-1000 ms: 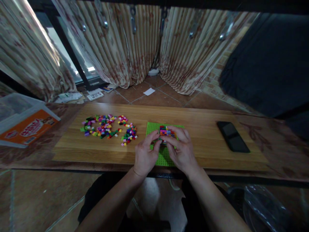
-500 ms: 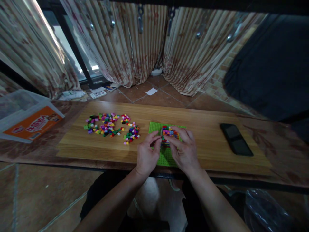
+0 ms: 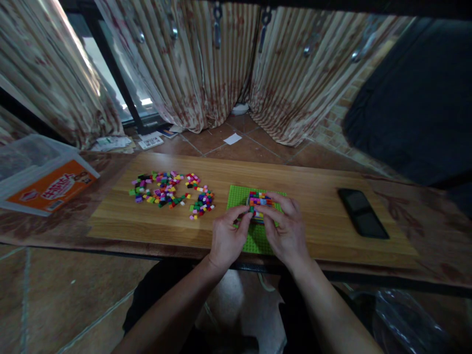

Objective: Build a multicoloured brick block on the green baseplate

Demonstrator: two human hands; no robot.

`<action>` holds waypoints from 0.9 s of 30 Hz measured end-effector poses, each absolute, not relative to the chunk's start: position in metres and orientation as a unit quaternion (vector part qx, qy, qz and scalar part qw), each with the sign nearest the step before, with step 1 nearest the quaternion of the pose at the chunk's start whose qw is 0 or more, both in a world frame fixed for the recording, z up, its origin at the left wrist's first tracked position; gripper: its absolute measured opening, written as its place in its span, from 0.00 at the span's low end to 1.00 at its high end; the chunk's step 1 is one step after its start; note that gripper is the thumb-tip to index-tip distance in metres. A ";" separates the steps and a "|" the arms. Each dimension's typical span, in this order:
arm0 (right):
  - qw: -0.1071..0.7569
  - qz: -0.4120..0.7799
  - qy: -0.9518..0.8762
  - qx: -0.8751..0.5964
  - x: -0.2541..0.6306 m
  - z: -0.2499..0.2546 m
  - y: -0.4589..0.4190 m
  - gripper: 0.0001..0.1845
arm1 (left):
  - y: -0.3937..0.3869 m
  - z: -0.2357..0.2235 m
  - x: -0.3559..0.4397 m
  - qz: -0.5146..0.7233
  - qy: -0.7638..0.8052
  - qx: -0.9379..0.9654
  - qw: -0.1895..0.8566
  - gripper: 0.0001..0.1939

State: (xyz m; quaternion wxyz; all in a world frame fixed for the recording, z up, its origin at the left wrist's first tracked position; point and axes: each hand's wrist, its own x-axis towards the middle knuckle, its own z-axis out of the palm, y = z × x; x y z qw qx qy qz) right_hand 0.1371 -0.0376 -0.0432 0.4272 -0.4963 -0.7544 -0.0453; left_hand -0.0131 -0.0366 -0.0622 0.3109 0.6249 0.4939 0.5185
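A multicoloured block of small building bricks (image 3: 259, 201) stands on a green studded baseplate (image 3: 254, 241) at the table's middle. My left hand (image 3: 229, 236) is closed at the block's near left corner, thumb and forefinger pinched by a small green brick (image 3: 251, 209). From the right, my right hand (image 3: 288, 231) curls its fingers over the block and grips it, covering much of its right side. The fingertips hide part of the contact.
Loose coloured bricks (image 3: 165, 189) lie spread on the wooden board (image 3: 177, 228) to the left. A clear plastic box with an orange label (image 3: 51, 186) stands at far left. A black phone (image 3: 362, 213) lies at right. Curtains (image 3: 217, 73) hang behind.
The whole view has shifted slightly. My left fingertips have come closer together at the block's left corner; my right hand stays over the block with its fingers slightly changed.
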 end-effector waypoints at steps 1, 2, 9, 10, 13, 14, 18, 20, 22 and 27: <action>0.441 -0.036 -0.744 -0.501 0.137 -0.043 -0.038 0.13 | -0.036 -0.063 -0.013 0.517 0.495 0.627 0.308 0.09; 0.454 -0.027 -0.734 -0.505 0.137 -0.042 -0.038 0.13 | -0.036 -0.063 -0.013 0.516 0.497 0.628 0.305 0.09; 0.417 -0.010 -0.766 -0.489 0.133 -0.041 -0.040 0.16 | -0.037 -0.064 -0.013 0.508 0.499 0.638 0.293 0.09; 0.409 -0.011 -0.771 -0.488 0.133 -0.042 -0.041 0.17 | -0.037 -0.064 -0.013 0.509 0.499 0.638 0.293 0.09; 0.395 -0.023 -0.773 -0.497 0.131 -0.045 -0.042 0.19 | -0.037 -0.063 -0.013 0.506 0.500 0.638 0.294 0.09; 0.391 -0.029 -0.771 -0.501 0.131 -0.046 -0.043 0.19 | -0.037 -0.062 -0.013 0.504 0.501 0.639 0.295 0.09; 0.362 -0.052 -0.773 -0.518 0.128 -0.047 -0.046 0.21 | -0.037 -0.062 -0.014 0.498 0.499 0.647 0.292 0.08; 0.350 -0.066 -0.772 -0.527 0.127 -0.046 -0.047 0.22 | -0.037 -0.062 -0.015 0.491 0.494 0.657 0.288 0.08; 0.344 -0.073 -0.767 -0.536 0.125 -0.047 -0.049 0.23 | -0.037 -0.063 -0.016 0.481 0.494 0.667 0.283 0.08; 0.379 -0.028 -0.757 -0.532 0.126 -0.052 -0.047 0.23 | -0.036 -0.065 -0.017 0.467 0.502 0.675 0.274 0.08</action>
